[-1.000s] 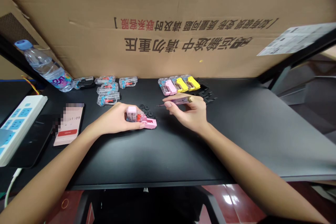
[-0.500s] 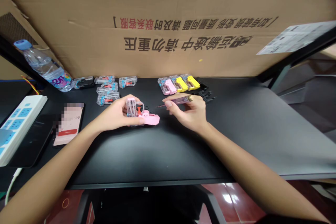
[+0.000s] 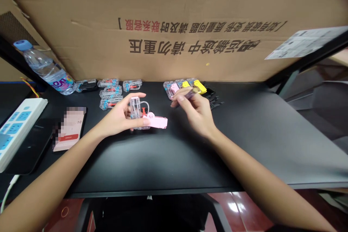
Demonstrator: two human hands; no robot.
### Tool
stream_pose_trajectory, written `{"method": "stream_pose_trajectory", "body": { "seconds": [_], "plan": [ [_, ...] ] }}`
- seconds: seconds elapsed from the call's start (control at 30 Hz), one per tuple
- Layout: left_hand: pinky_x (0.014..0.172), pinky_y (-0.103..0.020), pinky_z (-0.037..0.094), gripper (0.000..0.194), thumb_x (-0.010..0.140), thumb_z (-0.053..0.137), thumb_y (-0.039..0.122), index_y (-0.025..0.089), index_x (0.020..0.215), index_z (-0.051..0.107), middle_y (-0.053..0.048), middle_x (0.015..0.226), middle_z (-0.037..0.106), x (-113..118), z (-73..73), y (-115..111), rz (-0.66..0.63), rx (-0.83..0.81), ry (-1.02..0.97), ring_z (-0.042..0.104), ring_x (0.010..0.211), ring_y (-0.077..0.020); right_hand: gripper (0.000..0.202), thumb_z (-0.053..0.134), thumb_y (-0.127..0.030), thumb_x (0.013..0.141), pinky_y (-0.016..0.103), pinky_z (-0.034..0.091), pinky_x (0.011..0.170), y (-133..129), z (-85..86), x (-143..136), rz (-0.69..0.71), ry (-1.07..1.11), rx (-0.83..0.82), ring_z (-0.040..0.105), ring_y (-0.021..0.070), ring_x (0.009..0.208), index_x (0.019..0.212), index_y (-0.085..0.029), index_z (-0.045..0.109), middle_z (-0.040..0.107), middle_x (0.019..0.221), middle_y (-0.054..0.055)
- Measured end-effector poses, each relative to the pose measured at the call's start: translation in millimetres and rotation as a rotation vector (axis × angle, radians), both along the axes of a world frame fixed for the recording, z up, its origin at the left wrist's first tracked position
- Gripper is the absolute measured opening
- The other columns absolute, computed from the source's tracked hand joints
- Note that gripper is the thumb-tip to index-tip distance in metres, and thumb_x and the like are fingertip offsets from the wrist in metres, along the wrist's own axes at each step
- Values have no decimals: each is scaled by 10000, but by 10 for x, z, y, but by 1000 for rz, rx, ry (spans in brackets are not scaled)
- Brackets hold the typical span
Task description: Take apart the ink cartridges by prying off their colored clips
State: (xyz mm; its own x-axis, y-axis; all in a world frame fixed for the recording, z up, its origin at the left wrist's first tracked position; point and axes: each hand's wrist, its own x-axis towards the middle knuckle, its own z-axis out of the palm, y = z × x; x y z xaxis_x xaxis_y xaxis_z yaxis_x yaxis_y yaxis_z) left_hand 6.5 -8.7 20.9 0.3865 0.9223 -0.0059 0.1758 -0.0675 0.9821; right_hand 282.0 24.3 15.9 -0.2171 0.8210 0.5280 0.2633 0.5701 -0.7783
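Mid-frame, gripping pink-and-clear toy [image 3: 135,111] in left fingers [image 3: 140,122], turned since earlier; just right, pinching blurred, now steeper screwdriver [image 3: 191,93] in right fingers [image 3: 183,100].

Head view faces forward-down, desk [image 3: 152,163] seemingly near

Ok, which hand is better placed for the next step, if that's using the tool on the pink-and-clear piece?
Probably the right hand: it holds the slim tool, blurred here, just right of the pink-and-clear piece. The left hand is occupied holding that piece.
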Motion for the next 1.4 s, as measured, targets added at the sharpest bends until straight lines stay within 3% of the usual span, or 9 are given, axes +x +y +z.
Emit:
{"method": "stream_pose_trajectory", "body": {
  "seconds": [0.2,0.3,0.4,0.53,0.8,0.93,1.03,1.2,1.4],
  "plan": [
    [703,-286,651,650,894,812,312,252,1479,535,-87,1138,810,78,-7,-84,-74,130,64,811,894,-220,157,682,-312,1019,379,570,899,-63,41,-24,208,-197,-96,710,221,978,1092,-222,787,757,1057,68],
    [749,-300,658,526,912,789,304,228,1401,609,-91,1151,817,109,-37,-110,-119,193,91,815,919,-224,238,756,-359,987,336,562,806,-154,59,-76,308,-264,-78,694,192,876,1181,-223,779,761,1046,64],
    [771,-310,664,439,936,785,353,197,1330,670,-112,1159,827,119,-69,-113,-119,236,94,823,944,-242,203,761,-398,988,284,498,669,-227,79,-127,355,-314,-62,608,145,701,1006,-196,781,715,876,29],
    [690,-271,639,453,944,800,398,203,1337,689,-96,1133,844,122,-55,-99,-108,289,113,817,869,-211,252,755,-364,974,263,405,587,-227,135,-119,342,-323,-58,488,113,597,800,-188,709,611,695,-25],
    [649,-253,592,290,1015,692,388,220,1251,714,-76,1099,848,99,-29,-34,136,445,206,804,913,-194,276,808,-422,894,257,344,525,155,261,320,95,-272,-194,430,95,558,809,-176,716,647,707,-22],
    [654,-268,595,326,1006,703,419,222,1266,706,-84,1134,829,161,-40,-66,79,368,152,794,935,-206,269,786,-429,921,241,357,505,86,246,230,287,-237,-317,456,87,555,880,-167,741,697,778,0],
    [651,-267,576,258,1011,699,432,207,1134,728,-55,1004,806,213,-25,-109,6,299,126,755,833,-180,247,762,-416,955,236,371,522,-53,203,50,425,-241,-344,471,88,568,934,-170,757,698,771,-11],
    [712,-289,594,226,1036,663,417,202,1099,692,-46,971,774,221,-23,-132,84,322,118,731,840,-180,289,810,-415,936,240,409,561,-89,111,-41,330,-200,-248,549,109,654,1109,-190,756,756,940,26],
    [669,-288,662,290,1078,594,480,209,1175,561,-100,1151,770,233,-98,-154,203,267,-22,771,815,-180,248,815,-419,937,249,491,636,-88,74,-54,332,-210,-183,636,139,722,975,-198,710,753,916,29]
  ]
}}
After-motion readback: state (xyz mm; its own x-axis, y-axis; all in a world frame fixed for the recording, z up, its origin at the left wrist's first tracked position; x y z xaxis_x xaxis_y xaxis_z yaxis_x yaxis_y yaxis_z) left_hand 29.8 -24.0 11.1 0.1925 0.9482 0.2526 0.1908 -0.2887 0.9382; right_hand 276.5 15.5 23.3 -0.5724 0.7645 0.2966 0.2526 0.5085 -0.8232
